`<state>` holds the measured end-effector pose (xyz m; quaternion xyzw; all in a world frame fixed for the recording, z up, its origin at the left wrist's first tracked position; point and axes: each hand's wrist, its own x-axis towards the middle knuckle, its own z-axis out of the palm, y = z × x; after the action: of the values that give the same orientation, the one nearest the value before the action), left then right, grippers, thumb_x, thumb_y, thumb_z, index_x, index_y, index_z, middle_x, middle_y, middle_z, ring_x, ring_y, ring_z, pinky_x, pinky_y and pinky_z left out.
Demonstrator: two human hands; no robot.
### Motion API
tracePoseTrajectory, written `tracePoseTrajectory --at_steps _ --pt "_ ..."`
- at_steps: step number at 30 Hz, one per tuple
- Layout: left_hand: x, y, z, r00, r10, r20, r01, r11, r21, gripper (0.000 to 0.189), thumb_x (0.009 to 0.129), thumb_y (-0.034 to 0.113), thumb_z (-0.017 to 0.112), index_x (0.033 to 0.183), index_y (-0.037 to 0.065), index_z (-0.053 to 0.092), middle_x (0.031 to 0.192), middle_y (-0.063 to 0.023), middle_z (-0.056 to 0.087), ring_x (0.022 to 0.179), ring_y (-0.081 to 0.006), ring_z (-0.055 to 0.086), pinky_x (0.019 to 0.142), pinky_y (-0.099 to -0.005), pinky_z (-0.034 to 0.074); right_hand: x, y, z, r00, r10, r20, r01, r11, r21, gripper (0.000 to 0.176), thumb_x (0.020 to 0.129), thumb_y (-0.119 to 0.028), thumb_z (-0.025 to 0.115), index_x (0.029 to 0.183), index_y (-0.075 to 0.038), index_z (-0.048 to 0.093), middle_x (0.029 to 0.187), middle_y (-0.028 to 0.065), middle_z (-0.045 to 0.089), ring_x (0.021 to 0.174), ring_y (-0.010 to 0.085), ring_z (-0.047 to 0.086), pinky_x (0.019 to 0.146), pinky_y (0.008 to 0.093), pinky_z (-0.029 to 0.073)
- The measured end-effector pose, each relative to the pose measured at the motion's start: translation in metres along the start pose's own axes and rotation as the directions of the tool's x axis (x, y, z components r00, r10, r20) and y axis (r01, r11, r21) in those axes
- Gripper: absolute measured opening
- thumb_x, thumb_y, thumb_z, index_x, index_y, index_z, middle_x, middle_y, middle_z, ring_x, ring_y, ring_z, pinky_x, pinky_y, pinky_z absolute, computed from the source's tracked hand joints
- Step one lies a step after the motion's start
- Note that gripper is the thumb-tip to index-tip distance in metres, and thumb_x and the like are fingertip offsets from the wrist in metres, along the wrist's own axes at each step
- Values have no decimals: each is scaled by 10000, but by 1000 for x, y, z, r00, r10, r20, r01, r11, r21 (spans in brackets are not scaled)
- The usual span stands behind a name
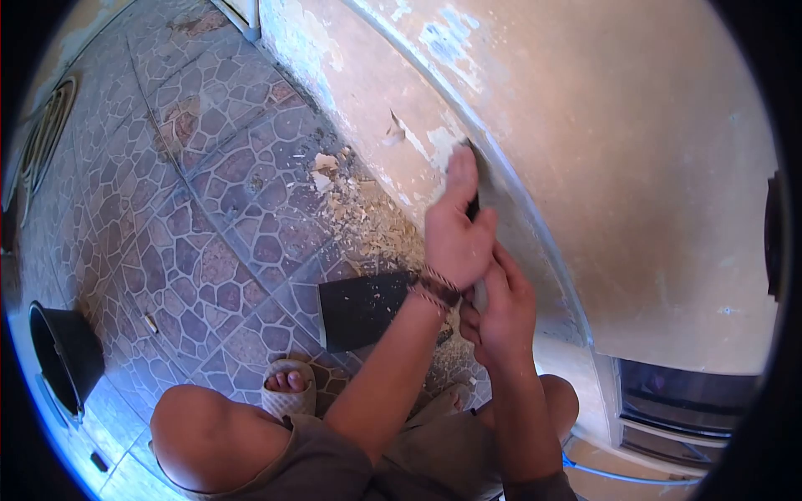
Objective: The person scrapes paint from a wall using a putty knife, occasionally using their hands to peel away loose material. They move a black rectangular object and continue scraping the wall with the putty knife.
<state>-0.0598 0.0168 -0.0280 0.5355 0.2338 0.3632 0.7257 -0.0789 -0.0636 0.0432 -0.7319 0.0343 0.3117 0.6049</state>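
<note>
My right hand (507,309) is wrapped around the light handle of a scraper (474,206), low against the wall. Ahead of it, my left hand (458,238), with a braided bracelet at the wrist, presses on the tool's dark blade with its fingers stretched along it and the thumb on the near side. The blade's tip, mostly hidden by the fingers, meets the painted wall (393,92) just under a raised ledge (535,221). Around that spot the paint is peeling, and a loose flake (395,129) hangs from the surface.
Paint chips (368,217) lie heaped along the wall's foot on the stone-patterned floor (234,209). A dark flat panel (361,311) sits by my feet. To the left stands a black bucket (67,351). A coiled hose (46,138) lies farther off; a dark glass-fronted unit (685,401) is at right.
</note>
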Motion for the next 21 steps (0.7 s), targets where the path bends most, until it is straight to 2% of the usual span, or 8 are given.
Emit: tracePoseTrajectory --at_steps 2,8,11,14,18,21 --pt "-4 -1 5 999 42 21 -43 999 13 657 749 -86 460 1385 -61 296 1455 -227 292 1379 -256 227 1105 -304 206 1 2 -3 1000 -1 1 1 1000 5 347 945 -197 477 1261 -62 526 615 -18 455 391 22 324 333 196 223" --pt "1 -3 2 995 100 5 -100 995 14 659 746 -86 458 1386 -56 300 1456 -238 282 1381 -276 215 1103 -302 210 5 1 -3 1000 28 9 -28 999 38 362 945 -199 472 1276 -56 507 633 -8 470 395 25 332 326 197 219" --pt "0 0 4 997 75 7 -75 995 67 655 752 -74 462 1387 -45 306 1446 -251 293 1379 -281 223 1100 -302 215 6 -1 -5 999 21 31 -21 999 25 367 943 -201 474 1281 -63 503 635 -2 476 393 28 334 324 196 219" --pt "17 0 -4 992 117 -36 -113 989 92 663 751 -65 468 1392 -29 304 1434 -259 308 1373 -286 237 1097 -306 223 12 -6 2 998 53 34 -54 998 25 371 939 -204 478 1283 -66 501 638 5 482 392 34 342 322 196 226" --pt "7 -1 -4 992 127 1 -126 984 128 656 754 -54 484 1388 -21 319 1427 -263 317 1365 -298 253 1095 -303 225 4 -6 -1 997 71 39 -73 996 44 379 936 -210 485 1287 -69 497 640 9 484 392 40 348 323 198 231" --pt "12 2 -1 990 132 -45 -124 981 147 656 758 -51 484 1392 -12 318 1427 -256 326 1364 -284 262 1091 -300 227 12 -13 6 997 47 60 -45 999 -31 369 938 -226 466 1275 -77 489 648 22 484 389 54 356 316 198 238"
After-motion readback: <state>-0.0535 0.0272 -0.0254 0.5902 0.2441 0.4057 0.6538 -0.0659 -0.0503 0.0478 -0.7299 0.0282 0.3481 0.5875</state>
